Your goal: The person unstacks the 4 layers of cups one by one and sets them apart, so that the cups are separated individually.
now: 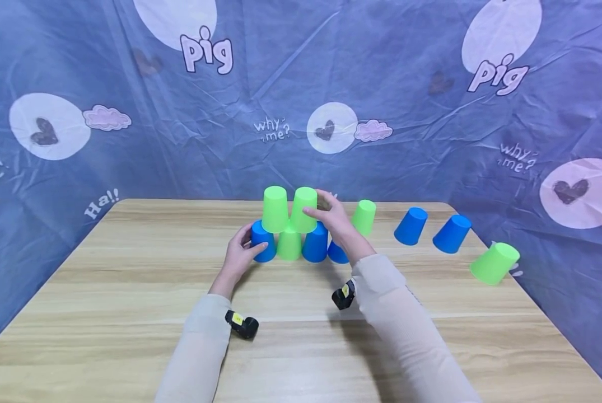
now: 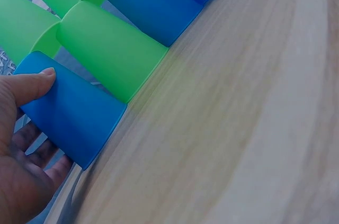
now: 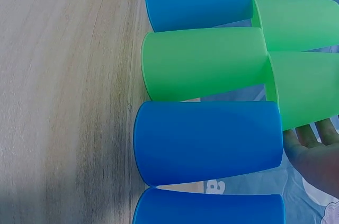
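Observation:
A row of upside-down cups stands on the table, with two green cups resting on top. My left hand holds the leftmost blue cup, its thumb on the near side and its fingers round the outer side. Beside that cup come a green cup, a blue cup and another blue cup, partly hidden by my right arm. In the upper tier, a green cup sits at the left. The upper right green cup is gripped by my right hand, thumb in front.
Right of the stack, a green cup, two blue cups and another green cup stand upside down along the wooden table's right side. A blue printed cloth hangs behind the table.

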A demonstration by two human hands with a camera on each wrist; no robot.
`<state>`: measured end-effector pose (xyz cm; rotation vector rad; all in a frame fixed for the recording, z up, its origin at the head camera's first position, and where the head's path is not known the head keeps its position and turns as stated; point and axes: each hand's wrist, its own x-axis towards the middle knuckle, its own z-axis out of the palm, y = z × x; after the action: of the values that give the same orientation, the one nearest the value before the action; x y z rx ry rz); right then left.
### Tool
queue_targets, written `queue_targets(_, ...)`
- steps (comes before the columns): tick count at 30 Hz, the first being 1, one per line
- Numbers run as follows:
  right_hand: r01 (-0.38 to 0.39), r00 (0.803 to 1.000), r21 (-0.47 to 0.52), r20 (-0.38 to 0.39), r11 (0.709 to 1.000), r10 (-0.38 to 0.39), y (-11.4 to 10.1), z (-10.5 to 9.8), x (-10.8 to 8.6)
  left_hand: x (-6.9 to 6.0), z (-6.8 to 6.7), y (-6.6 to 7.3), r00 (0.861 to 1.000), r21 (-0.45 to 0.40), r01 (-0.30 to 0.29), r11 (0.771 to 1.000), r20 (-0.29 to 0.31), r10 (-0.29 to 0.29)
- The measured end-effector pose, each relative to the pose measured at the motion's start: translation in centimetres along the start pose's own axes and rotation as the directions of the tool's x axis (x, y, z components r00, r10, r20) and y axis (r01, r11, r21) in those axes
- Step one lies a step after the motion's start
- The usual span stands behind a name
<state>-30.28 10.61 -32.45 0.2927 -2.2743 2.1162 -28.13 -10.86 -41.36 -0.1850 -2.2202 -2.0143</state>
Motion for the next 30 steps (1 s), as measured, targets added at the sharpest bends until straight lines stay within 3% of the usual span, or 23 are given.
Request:
queue_targets(13,0.01,0.999,0.019,-0.041,1.0,-0.009,-0.9,-0.8,-0.6,-0.1,-0.2,0.2,1.0,-0.004,0.005,1.0,0.007,-0.005)
queue_targets(16,0.007,0.998,0.019,-0.056,1.0,-0.006,-1.3,-1.3,-0.9,-0.5,0.0,1.0,1.0,-0.02,0.009,1.0,0.016,-0.009)
queue_targets(20,0.013,0.997,0.026,-0.076,1.0,-0.011,-1.5,-2.3,-1.2,-0.7,0.0,1.0,1.0,-0.04,0.015,0.999,0.016,-0.015)
queue_targets(23,0.034,0.996,0.033,-0.086,0.999,-0.031,-1.7,-3.3,-1.4,-0.4,0.1,0.2,1.0,-0.028,0.001,1.0,0.006,-0.001)
queue_targets(30,0.046,0.993,0.023,-0.111,0.999,-0.043,-2.7,-5.7,-1.8,0.0,0.0,0.0,1.0,0.01,-0.03,1.0,-0.01,0.03)
